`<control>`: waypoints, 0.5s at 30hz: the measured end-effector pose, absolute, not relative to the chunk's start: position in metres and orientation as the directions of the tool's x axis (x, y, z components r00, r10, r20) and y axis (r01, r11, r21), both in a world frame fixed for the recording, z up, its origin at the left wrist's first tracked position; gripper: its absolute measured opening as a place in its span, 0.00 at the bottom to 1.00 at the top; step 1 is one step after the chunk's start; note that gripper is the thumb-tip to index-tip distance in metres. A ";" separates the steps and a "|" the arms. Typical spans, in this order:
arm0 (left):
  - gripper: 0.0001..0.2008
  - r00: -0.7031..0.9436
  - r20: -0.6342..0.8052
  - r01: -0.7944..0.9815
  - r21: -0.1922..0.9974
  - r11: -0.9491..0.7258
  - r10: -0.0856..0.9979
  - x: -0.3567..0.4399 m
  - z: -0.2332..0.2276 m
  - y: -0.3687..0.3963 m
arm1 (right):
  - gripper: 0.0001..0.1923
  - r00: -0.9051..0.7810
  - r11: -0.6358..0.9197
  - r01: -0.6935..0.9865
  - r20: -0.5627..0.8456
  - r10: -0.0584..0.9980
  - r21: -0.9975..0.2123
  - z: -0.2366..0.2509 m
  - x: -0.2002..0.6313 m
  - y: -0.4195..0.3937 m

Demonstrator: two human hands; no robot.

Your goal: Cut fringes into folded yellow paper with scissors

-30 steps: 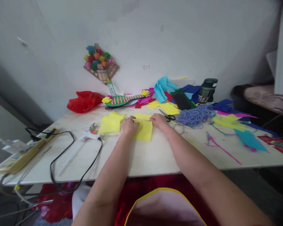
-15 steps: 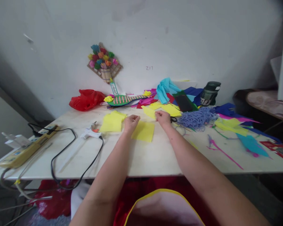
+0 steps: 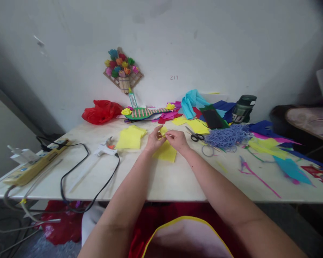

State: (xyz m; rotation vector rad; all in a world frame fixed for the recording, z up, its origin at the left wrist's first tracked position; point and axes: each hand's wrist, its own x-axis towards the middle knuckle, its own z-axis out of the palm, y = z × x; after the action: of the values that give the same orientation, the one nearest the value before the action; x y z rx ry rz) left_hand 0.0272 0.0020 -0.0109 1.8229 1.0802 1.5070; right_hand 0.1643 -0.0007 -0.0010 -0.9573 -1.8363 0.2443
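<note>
My left hand (image 3: 154,140) and my right hand (image 3: 177,140) meet over the middle of the table. Both pinch a small piece of yellow crepe paper (image 3: 163,131), part of which shows above the fingertips; its lower part is hidden by them. Beneath the hands lies a yellow paper square (image 3: 165,153), partly covered. A pile of yellow sheets (image 3: 129,137) is to the left of my left hand. Black-handled scissors (image 3: 197,137) rest to the right of my right hand, blades slightly apart.
At left are a white glue gun (image 3: 103,149) with a black cord and a power strip (image 3: 37,163). Blue-purple string (image 3: 228,137) is heaped at right, near a dark bottle (image 3: 244,108). Behind stand a red bag (image 3: 102,111) and a woven green craft piece (image 3: 144,113).
My right hand has brought the yellow paper left and toward me, and my left hand has come up to it. The hands are now together, and the scissors are uncovered.
</note>
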 end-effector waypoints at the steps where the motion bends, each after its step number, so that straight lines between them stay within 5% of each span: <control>1: 0.26 0.051 0.544 0.253 0.804 -0.538 0.838 0.027 -0.011 0.003 | 0.08 -0.201 0.686 0.516 0.707 0.678 -0.512 -0.001 0.164 -0.001; 5: 0.21 0.026 0.509 0.231 0.835 -0.500 0.860 0.027 -0.009 0.004 | 0.09 -0.206 0.732 0.467 0.744 0.636 -0.496 0.000 0.162 -0.004; 11: 0.15 0.010 0.360 -0.107 0.928 -0.357 0.933 0.028 -0.004 -0.002 | 0.16 -0.015 0.553 0.287 0.574 0.819 -0.782 0.004 0.166 -0.004; 15: 0.15 0.049 0.349 -0.208 0.920 -0.332 0.936 0.025 -0.004 -0.004 | 0.16 0.014 0.501 0.197 0.514 0.858 -0.842 0.000 0.167 0.003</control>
State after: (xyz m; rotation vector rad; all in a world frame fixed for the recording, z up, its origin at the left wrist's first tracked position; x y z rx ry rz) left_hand 0.0249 -0.0038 -0.0041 1.3422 0.8119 1.4788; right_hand 0.1673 0.0027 0.0000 -0.9589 -1.5001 0.6637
